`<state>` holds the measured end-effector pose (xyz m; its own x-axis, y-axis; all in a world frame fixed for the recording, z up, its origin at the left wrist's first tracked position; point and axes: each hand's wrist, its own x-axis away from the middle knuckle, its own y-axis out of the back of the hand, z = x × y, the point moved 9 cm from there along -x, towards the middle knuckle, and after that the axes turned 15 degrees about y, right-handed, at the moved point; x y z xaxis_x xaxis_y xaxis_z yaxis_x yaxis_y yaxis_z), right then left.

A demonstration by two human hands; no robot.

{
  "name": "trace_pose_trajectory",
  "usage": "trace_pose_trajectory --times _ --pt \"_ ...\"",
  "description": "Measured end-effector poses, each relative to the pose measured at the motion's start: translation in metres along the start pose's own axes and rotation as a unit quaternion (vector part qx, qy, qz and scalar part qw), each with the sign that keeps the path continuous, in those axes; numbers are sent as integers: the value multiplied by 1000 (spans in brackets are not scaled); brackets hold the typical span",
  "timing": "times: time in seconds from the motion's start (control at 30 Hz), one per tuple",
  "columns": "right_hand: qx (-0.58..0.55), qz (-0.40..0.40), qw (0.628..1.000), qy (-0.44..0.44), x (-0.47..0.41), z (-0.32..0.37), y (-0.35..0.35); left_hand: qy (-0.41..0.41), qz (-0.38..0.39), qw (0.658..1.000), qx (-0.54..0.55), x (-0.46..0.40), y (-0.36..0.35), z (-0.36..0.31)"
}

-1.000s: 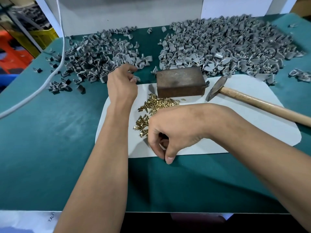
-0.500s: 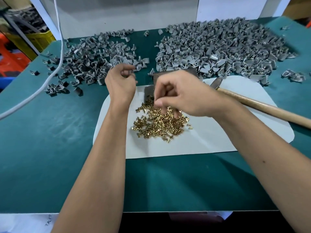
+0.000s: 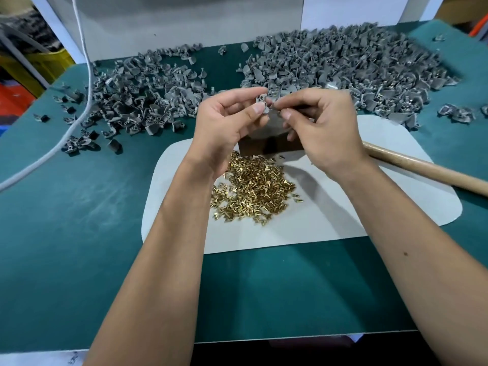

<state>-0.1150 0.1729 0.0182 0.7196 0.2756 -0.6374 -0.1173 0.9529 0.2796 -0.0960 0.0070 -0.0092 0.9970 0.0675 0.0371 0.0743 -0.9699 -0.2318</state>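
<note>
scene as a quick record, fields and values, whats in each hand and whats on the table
left hand: holds a grey part up over the metal block
right hand: pinches a small piece against the grey part; too small to tell what it is
brass pins: loose heap on the white mat
metal block: on the mat, partly hidden by the hands
hammer handle: lies at the right, crossing the mat's edge
left heap, right heap: grey parts at the back of the green table
</note>
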Motion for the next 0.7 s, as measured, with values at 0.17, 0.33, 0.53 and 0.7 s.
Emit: trace_pose_trajectory --times 0.17,0.33,0.53,0.7 --pt "61 -25 997 36 2 11 8 -3 19 999 -26 1 -7 2" --pt "88 -43 993 69 3 21 11 -7 32 998 -47 2 -11 2" --pt "115 -39 989 83 3 23 11 -1 24 998 -49 1 -13 3" --pt "150 -43 983 98 5 27 10 0 20 999 -45 3 -16 4"
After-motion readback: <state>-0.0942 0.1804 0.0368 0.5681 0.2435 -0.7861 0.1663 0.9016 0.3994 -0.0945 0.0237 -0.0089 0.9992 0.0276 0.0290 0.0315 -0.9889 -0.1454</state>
